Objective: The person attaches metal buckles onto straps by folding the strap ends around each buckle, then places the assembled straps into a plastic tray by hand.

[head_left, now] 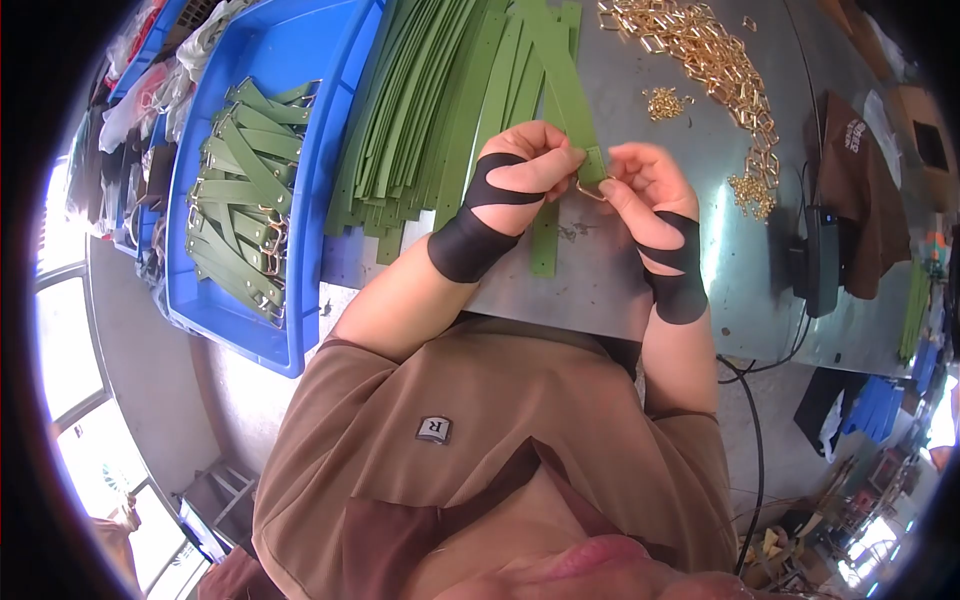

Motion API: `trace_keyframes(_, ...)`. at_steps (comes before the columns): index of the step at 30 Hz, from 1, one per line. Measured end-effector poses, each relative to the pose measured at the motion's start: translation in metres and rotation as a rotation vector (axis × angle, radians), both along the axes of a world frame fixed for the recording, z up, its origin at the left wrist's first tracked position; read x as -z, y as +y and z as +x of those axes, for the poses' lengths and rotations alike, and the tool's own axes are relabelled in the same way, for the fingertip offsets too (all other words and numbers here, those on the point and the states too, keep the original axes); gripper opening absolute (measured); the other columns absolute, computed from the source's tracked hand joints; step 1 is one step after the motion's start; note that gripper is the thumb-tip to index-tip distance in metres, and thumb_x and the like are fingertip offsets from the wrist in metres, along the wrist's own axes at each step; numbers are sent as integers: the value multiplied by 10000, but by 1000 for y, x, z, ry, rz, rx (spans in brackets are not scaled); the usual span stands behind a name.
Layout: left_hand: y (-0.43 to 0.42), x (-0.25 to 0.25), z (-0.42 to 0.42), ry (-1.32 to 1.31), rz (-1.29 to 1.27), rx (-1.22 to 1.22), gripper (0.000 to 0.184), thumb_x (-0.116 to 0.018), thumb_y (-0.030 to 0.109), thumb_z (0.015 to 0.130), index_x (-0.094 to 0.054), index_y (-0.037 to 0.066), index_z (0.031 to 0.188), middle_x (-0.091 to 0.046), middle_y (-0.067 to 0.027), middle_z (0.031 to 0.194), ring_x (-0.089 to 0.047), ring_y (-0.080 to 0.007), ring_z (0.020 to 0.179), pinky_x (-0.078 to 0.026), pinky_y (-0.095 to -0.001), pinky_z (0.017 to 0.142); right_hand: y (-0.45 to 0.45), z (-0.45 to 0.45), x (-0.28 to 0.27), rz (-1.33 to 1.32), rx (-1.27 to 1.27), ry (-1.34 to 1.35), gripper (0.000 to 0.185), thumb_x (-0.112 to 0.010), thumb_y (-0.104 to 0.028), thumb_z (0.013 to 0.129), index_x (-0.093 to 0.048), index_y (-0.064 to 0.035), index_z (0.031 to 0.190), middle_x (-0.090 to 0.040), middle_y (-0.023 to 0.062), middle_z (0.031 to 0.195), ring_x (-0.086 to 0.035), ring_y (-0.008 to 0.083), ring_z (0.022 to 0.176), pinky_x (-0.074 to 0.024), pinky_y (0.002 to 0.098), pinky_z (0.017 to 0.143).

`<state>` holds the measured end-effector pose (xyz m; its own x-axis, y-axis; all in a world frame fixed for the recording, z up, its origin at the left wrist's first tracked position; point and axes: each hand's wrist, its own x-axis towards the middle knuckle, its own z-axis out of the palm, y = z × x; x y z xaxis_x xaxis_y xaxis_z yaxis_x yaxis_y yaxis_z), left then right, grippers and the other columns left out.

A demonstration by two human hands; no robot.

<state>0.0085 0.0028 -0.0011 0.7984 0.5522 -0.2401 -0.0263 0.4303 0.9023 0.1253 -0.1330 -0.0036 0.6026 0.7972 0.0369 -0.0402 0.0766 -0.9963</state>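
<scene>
Bare fingers point(568, 158) on flat green strap point(566, 90) and angular gold buckle point(591, 192).

Item 1: Badge point(434, 430), small, pale plate with a dark edge, fixed to the brown shirt point(500, 385), lower centre of the frame, left of the middle. Inscription: single capital letter "R", dark on pale, standing upside down as seen in the view.
Item 2: Dark brown cloth point(848, 200), upper right of the frame. Inscription: pale lettering point(855, 136) near its upper part, running at a steep slant; too small and blurred to read.
</scene>
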Motion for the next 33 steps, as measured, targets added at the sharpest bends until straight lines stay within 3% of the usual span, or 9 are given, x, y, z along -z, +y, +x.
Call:
trace_keyframes(4, -3, 0, 2, -13, 48, -82, 95, -650, 98, 901, -610, 27, 851, -615, -21, 695, -510, -86, 583, -380, -228, 552, -3, 0, -3, -151, -31, 213, 151, -623, -54, 962, -570, -1, 1093, -661, 51, 891, -618, 117, 724, -509, 248, 697)
trace_keyframes(7, -4, 3, 3, -5, 64, -95, 96, -651, 92, 903, -608, 25, 850, -615, -21, 699, -511, -81, 586, -384, -223, 550, -1, -9, 5, -24, -3, 225, 129, -604, -86, 985, -587, 9, 1071, -679, 68, 899, -633, 122, 720, -514, 254, 683)
trace_keyframes(9, -4, 1, 2, -6, 57, -90, 98, -652, 94, 903, -608, 25, 849, -614, -20, 699, -511, -80, 586, -385, -222, 550, -1, -11, 7, -44, 53, 137, 113, -610, -60, 975, -613, 12, 1061, -678, 57, 888, -617, 104, 693, -506, 241, 657)
trace_keyframes(11, -3, -1, 2, -10, 52, -83, 100, -654, 96, 903, -608, 26, 849, -613, -20, 699, -511, -80, 587, -385, -221, 550, -4, -10, 12, -29, 68, -174, 109, -620, -33, 961, -636, 7, 1061, -674, 37, 859, -594, 80, 664, -488, 224, 628)
trace_keyframes(15, -4, -1, 1, -7, 51, -72, 100, -652, 95, 902, -604, 29, 844, -613, -18, 701, -508, -80, 582, -385, -221, 548, -4, -6, 9, -25, 43, -267, 124, -628, -14, 950, -647, -1, 1072, -667, 16, 827, -567, 59, 647, -469, 217, 605)
trace_keyframes(20, -3, -3, 1, -41, 14, -54, 101, -653, 95, 896, -596, 41, 832, -617, -19, 703, -510, -84, 576, -383, -226, 547, -6, -4, 0, -10, 45, -104, 106, -649, -15, 938, -662, -3, 1043, -654, 8, 848, -552, 51, 664, -449, 206, 604)
trace_keyframes(24, -4, -1, 0, -37, -38, -37, 103, -657, 95, 889, -594, 46, 824, -624, -22, 709, -513, -88, 575, -380, -228, 546, -11, 15, 3, 1, -122, -236, 129, -664, -20, 933, -659, -9, 1062, -657, 11, 887, -556, 49, 692, -444, 198, 614)
trace_keyframes(29, -7, -3, 2, -81, 0, -109, 70, -652, 67, 888, -610, 29, 845, -639, -20, 736, -517, -80, 590, -386, -228, 554, 6, -1, -1, 52, 18, 28, 129, -672, -49, 937, -651, 18, 1045, -665, 27, 886, -580, 57, 738, -455, 205, 679)
trace_keyframes(33, -12, 2, 3, -104, 68, -131, 38, -647, 52, 892, -638, 17, 885, -648, -16, 780, -529, -71, 643, -397, -213, 595, 8, 1, -7, -104, -86, 95, 138, -658, -85, 955, -641, 20, 1042, -666, 16, 849, -585, 51, 751, -454, 203, 700)
